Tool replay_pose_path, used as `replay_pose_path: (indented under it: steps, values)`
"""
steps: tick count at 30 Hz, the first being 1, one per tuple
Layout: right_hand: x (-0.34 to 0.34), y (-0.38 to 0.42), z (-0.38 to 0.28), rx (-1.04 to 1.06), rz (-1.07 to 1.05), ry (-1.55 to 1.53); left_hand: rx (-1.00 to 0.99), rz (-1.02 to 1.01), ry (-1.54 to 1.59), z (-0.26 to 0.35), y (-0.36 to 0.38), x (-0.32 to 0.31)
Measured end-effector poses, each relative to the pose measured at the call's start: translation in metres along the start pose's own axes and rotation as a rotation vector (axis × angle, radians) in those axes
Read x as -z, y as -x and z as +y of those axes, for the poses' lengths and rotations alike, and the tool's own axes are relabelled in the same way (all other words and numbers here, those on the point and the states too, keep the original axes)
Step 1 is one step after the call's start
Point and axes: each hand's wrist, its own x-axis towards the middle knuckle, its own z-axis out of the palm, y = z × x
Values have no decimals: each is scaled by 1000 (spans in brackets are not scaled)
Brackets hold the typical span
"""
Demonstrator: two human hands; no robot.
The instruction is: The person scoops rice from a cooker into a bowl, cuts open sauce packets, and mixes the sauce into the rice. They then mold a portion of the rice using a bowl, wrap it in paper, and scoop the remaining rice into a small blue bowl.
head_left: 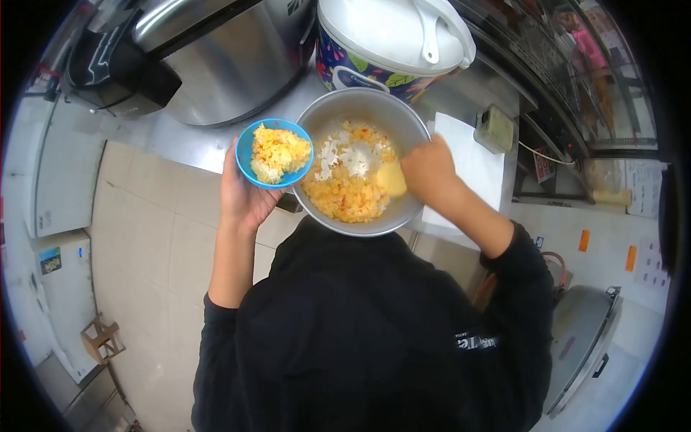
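In my left hand [247, 193] is a small blue bowl [247, 173], heaped with yellow rice [279, 153]. It is held beside the left rim of a large metal pot [410, 129]. My right hand [430, 171] is closed over the pot's right side, on a yellow paddle [391, 178] whose flat end is inside the pot. More yellow rice [345, 198] with reddish bits lies in the pot, and patches of whitish rice or bare bottom show in the middle. The paddle's handle is hidden by my right hand.
A patterned container with a white lid [392, 32] stands behind the pot. A large steel cooker [234, 65] is at the back left. On the metal counter [194, 147], white paper [479, 169] and a small clear box [494, 129] lie to the right.
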Motion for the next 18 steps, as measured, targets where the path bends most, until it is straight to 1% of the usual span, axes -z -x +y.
replay_pose_path:
  steps: [1, 4, 5, 8, 9, 12, 14, 18]
  values:
    - [-3, 5, -5, 63, 12, -36, 8, 1, 12, 1, 0, -1]
    - [3, 12, -19, 121, -51, -117, 24, -4, 44, 1, -1, 1]
    - [-4, 8, -25, 150, -102, -214, 27, -11, 52, 1, -2, 1]
    - [-16, 5, -46, 146, 198, -454, 35, 2, 21, 1, -4, 2]
    - [-19, 5, -48, 137, 238, -496, 31, -11, 40, 1, -4, 4]
    - [-16, 14, -48, 116, 265, -609, 21, -28, 74, 0, -5, 5]
    - [-8, 19, -40, 90, 214, -708, 8, -8, 75, -2, -5, 1]
    - [-5, 20, -19, 80, 155, -907, 2, -56, 37, -2, -4, 3]
